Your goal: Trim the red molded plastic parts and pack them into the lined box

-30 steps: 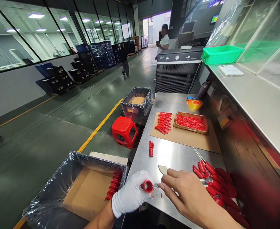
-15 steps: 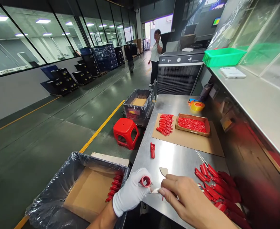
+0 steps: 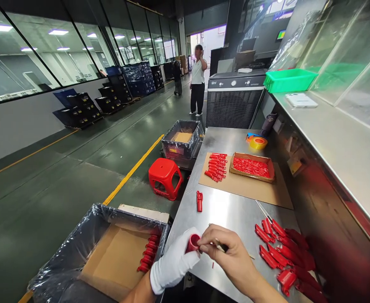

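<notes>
My left hand [image 3: 175, 261], in a white glove, is closed around a red plastic tube-shaped part [image 3: 192, 243], its round open end facing up. My bare right hand [image 3: 229, 252] is pinched at the rim of that part. A slim tool [image 3: 220, 245] lies in its fingers; most of it is hidden, so its exact kind does not show. A small red sliver [image 3: 213, 265] rests on the metal table below. One more red part [image 3: 199, 201] lies on the table beyond my hands. Several red parts [image 3: 275, 252] are heaped to the right.
Beyond, a cardboard sheet [image 3: 244, 189] carries a row of red parts and a carton [image 3: 251, 166] of small red pieces. Left of the metal table [image 3: 185, 219] are a lined bin [image 3: 96, 214] and a red stool [image 3: 165, 176]. Tweezers [image 3: 263, 209] lie near the heap.
My right hand has moved left and up to the tube's rim, and the tool's pale curved end has gone from sight. The red part has tilted towards my right hand.
</notes>
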A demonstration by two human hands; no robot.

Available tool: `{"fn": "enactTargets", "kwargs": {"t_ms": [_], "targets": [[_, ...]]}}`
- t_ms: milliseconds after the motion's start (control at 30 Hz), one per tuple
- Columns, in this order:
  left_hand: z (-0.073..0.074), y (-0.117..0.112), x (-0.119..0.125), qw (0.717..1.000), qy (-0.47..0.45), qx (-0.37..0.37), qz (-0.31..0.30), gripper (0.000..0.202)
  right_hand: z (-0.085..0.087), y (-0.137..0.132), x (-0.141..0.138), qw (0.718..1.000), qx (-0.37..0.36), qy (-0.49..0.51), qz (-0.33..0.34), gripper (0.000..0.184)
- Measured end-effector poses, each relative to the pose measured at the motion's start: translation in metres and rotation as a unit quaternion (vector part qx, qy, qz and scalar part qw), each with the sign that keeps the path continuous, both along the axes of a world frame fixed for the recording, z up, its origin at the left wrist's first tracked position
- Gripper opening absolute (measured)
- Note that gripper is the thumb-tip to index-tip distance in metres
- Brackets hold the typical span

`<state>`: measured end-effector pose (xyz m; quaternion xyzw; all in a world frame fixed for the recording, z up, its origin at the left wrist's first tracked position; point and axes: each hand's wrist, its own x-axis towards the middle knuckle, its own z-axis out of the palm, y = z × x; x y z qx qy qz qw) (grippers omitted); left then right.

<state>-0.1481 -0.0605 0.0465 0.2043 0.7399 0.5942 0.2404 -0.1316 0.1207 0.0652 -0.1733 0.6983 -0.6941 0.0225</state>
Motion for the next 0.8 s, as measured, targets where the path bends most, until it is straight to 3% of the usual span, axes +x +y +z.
{"fn": "enactTargets", "kwargs": {"t_ms": [100, 200, 300, 467, 633, 800], "targets": [[0.000, -0.003, 0.000, 0.999, 0.045, 0.001, 0.023, 0.017, 0.002, 0.006, -0.001, 0.997, 0.019, -0.080, -0.015, 0.031], [0.003, -0.001, -0.001, 0.994, 0.099, -0.002, 0.050, 0.007, 0.005, 0.017, 0.001, 0.984, 0.152, -0.082, -0.036, 0.036], [0.004, 0.002, 0.000, 0.991, 0.113, -0.010, 0.065, 0.011, 0.009, 0.025, 0.006, 0.962, 0.266, -0.038, -0.045, 0.033], [0.001, 0.002, 0.001, 0.990, 0.100, -0.053, 0.088, 0.005, 0.015, 0.027, 0.012, 0.917, 0.387, 0.087, -0.051, 0.039], [0.000, 0.002, 0.003, 0.991, 0.089, -0.058, 0.076, 0.008, 0.015, 0.025, 0.010, 0.877, 0.451, 0.157, -0.060, 0.035], [-0.001, 0.000, 0.004, 0.992, 0.080, -0.059, 0.074, 0.010, 0.016, 0.024, 0.008, 0.858, 0.478, 0.175, -0.070, 0.034]]}}
